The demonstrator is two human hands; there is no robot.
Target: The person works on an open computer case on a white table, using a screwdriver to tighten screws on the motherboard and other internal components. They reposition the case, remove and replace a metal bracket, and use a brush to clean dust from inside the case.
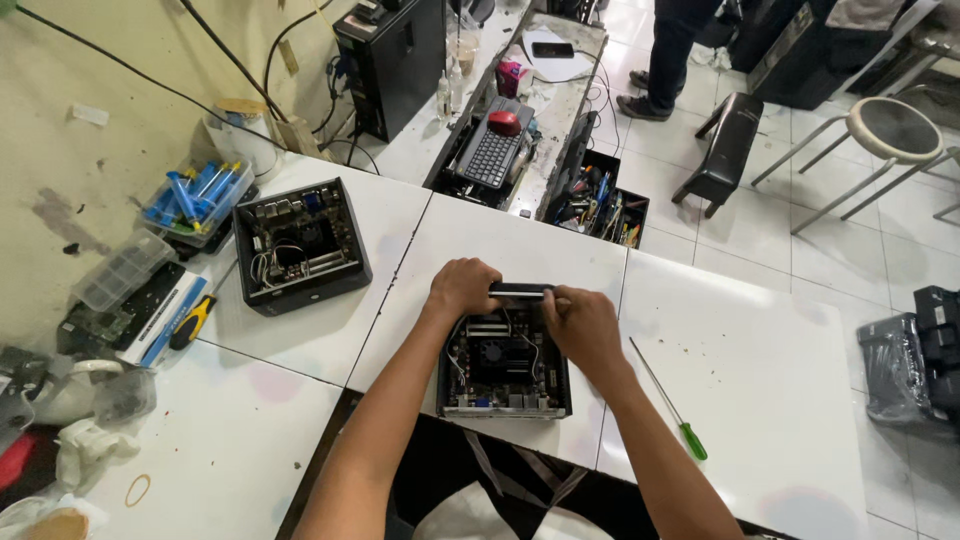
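An open small black computer case (504,385) with its circuit board and fan showing lies on the white table (760,370) in front of me. Both hands are at its far edge. My left hand (462,287) and my right hand (583,325) together grip a flat black rectangular part (520,290) held over the case's far end. A green-handled screwdriver (670,400) lies on the table just right of my right arm.
A second open black case (300,245) sits at the left. Further left are a clear box of blue tubes (197,200), plastic boxes and clutter. Behind are a keyboard with a red mouse (495,145), a tool tray (600,205), stools and a standing person's legs (665,55).
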